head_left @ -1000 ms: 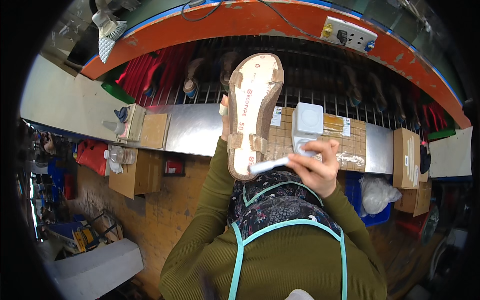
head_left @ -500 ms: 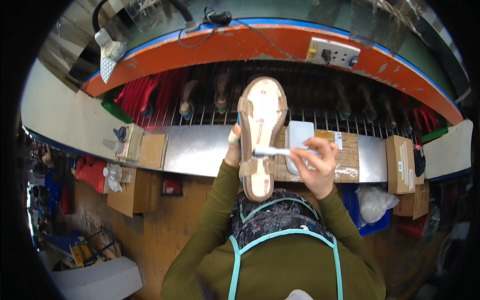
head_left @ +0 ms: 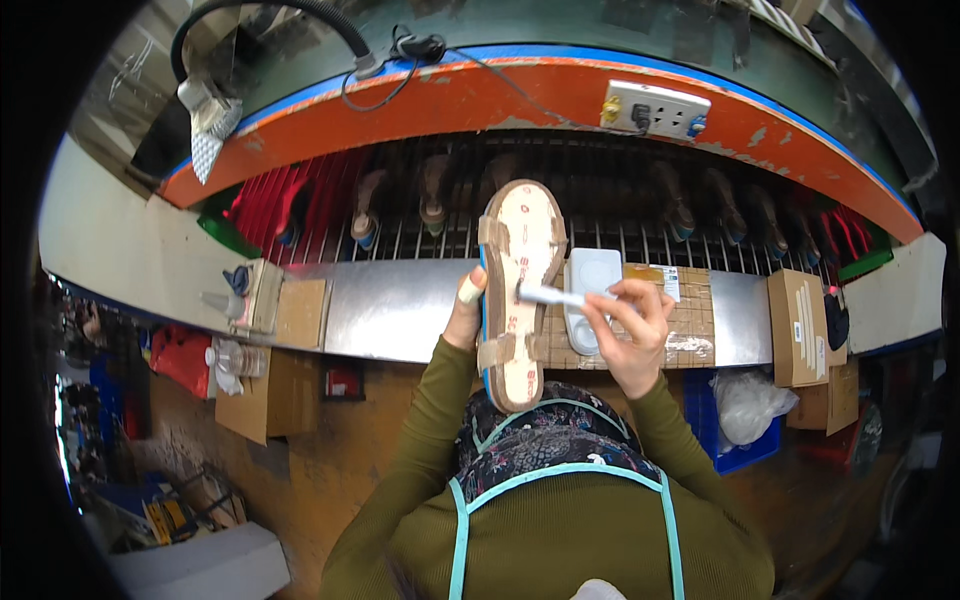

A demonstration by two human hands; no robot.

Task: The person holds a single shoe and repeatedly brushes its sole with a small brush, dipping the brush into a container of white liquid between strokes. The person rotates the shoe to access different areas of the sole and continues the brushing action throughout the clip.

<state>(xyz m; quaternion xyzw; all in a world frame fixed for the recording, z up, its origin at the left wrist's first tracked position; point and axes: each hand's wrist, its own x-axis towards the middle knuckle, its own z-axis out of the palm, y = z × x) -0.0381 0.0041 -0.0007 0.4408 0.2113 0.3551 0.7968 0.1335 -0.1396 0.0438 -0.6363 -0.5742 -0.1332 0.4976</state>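
Observation:
My left hand, its thumb wrapped in a pale covering, grips the left side of a sandal. The sandal is held bottom up, lengthwise away from me, with a cream underside, red print, brown straps folded over its edges and a blue strip along the left. My right hand pinches the handle of a small pale brush. The dark brush head meets the middle of the sandal's underside. Just right of the sandal, a light grey shallow tray with recesses rests on a cardboard sheet.
Ahead, several shoes sit on a rack of metal rods beneath an orange-edged machine with a socket strip. Cardboard boxes stand right. A blue bin holds a clear bag. A plastic bottle is at left.
The brush has gone from the left edge of the sandal's underside, near the lower strap, up to its middle. The sandal sits slightly nearer to me and a little more left.

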